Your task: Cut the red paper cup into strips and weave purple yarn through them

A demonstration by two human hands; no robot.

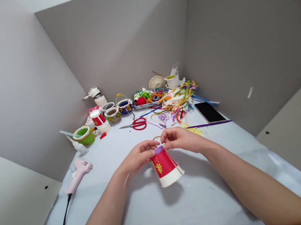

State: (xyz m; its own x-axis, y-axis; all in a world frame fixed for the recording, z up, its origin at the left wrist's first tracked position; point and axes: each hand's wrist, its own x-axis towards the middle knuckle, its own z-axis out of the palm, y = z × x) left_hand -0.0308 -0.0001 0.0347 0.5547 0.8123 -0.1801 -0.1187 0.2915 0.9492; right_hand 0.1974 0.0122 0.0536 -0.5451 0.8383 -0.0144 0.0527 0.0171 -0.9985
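Note:
A red and white paper cup (166,166) with a gold print hangs above the table, its wide white rim tilted downward. Around its narrow upper end runs a purple strip (158,150). My left hand (139,156) is closed on that narrow end, thumb against the near side. From the right, my right hand (183,139) pinches at the end of the purple strip; its fingertips partly hide what they grip. Part of a thin gold-coloured ring (156,137) shows behind the fingers; whether either hand touches it, I cannot tell.
Red-handled scissors (139,124) lie beyond the hands. A pink glue gun (78,175) with a black cord rests left, near a white bottle (80,147) and green basket (84,136). Colourful strips (179,99) and a phone (210,112) lie toward the right. Walls enclose the table.

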